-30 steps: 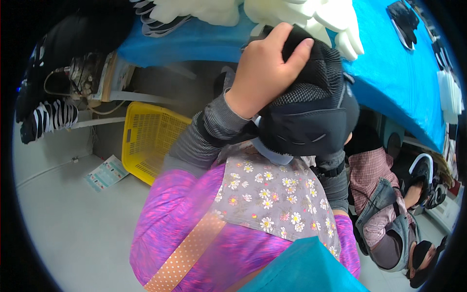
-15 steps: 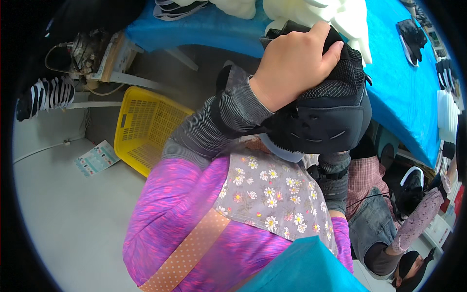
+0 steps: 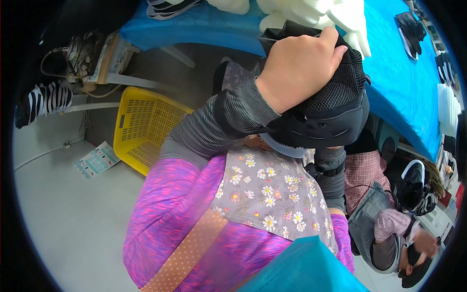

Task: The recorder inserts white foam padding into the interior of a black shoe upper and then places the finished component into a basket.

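Note:
My left hand (image 3: 301,68) comes in from the left, closed over the top of a black shoe upper (image 3: 333,109). Its thumb and bent fingers pinch the upper's edge. Mesh covers the side of the upper, and a smooth dark panel with small slits lies below it. A pale grey-blue sole edge (image 3: 287,149) peeks out underneath. My right forearm, in a striped sleeve (image 3: 330,175), runs up beneath the upper. Of my right hand (image 3: 333,147) only a sliver of skin shows there; its fingers are hidden.
Ahead stands a table with a blue cover (image 3: 214,34), bearing a pile of cream-white foam forms (image 3: 311,12). A yellow plastic basket (image 3: 141,129) is on the floor at left, beside a printed sheet (image 3: 97,159). At right sits a co-worker (image 3: 374,219) near a black shoe (image 3: 411,187).
The shoe upper has tilted slightly, showing more mesh and less of the smooth panel. My left hand keeps its grip. The co-worker's arm has bent back, away from the shoe at right.

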Motion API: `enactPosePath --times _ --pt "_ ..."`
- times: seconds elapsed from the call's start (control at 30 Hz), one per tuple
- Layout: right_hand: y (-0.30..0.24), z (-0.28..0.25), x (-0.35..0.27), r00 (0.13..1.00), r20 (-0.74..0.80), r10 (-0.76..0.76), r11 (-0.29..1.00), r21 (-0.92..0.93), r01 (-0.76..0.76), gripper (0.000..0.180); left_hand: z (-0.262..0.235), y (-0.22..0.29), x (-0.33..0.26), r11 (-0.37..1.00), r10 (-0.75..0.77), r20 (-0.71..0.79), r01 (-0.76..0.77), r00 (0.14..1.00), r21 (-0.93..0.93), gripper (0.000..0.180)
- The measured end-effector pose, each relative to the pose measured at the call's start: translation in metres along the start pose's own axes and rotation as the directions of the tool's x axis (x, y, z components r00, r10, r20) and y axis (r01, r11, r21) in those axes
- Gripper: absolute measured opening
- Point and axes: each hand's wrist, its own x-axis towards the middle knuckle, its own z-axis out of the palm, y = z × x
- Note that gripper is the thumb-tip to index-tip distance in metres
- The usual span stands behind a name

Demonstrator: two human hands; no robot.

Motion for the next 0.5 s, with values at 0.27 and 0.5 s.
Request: enactPosePath --times 0.27,0.5 --pt "0.0008 -0.0012 -0.0028 1.0 -0.015 -0.017 0.999 -0.04 0.016 0.076 0.0094 0.005 0.0013 0.999 0.021 0.01 -0.021 1.0 0.043 0.026" --pt "-0.0021 -0.003 -0.0024 0.999 -0.029 -0.038 0.997 -0.069 0.036 0.074 0.0088 -0.0003 0.003 0.995 0.003 0.01 -0.004 1.0 0.1 0.029"
